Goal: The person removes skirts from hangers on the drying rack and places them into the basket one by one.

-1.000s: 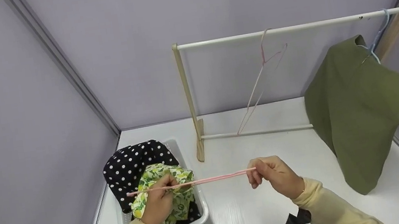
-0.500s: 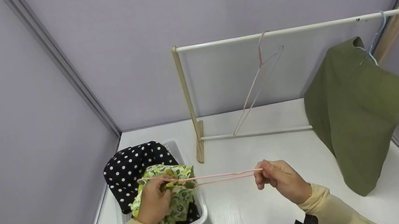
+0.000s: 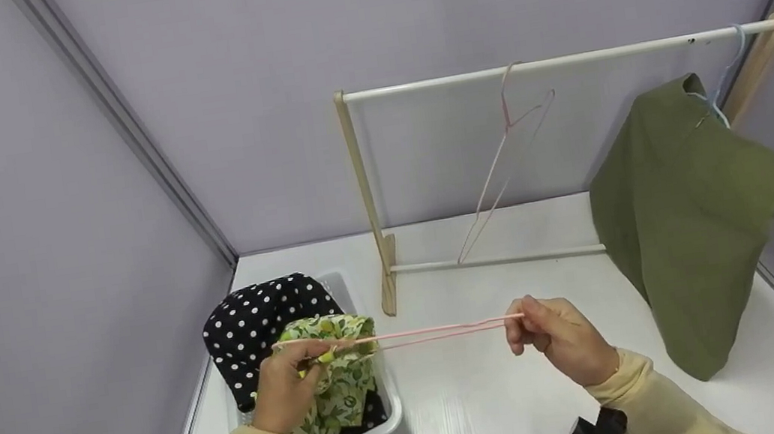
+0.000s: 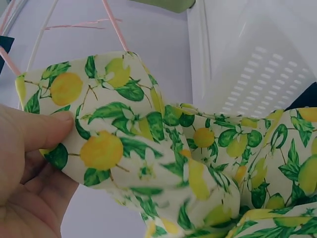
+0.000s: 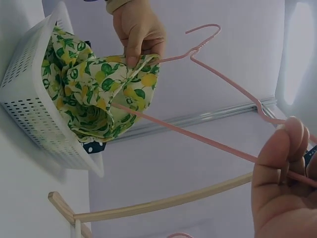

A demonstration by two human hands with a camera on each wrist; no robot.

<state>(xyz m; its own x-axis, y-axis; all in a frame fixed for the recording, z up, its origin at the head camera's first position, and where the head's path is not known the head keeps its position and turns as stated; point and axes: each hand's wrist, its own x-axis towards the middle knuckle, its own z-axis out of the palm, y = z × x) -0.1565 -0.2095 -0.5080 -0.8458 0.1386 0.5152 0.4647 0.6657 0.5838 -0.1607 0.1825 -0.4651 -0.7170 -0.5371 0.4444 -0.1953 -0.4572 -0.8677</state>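
Observation:
My left hand pinches the edge of a lemon-print garment, its thumb lying on the cloth in the left wrist view. A pink wire hanger has one end inside the garment's opening. Its hook shows bare in the right wrist view. On the hanger's other end, my right hand grips the wire between thumb and fingers. The rest of the garment lies bunched in a white basket, over a black polka-dot cloth. The hanger's inserted end is partly hidden by cloth.
Behind stands a rack with a white rod and wooden posts. A second pink hanger hangs bare mid-rod. At the right end, a green garment hangs on a blue hanger. Grey-lilac walls border the white table.
My right hand has moved slightly right with the hanger. My left hand has shifted a little left, its fingers going from curled near the hanger to pinching the garment's edge.

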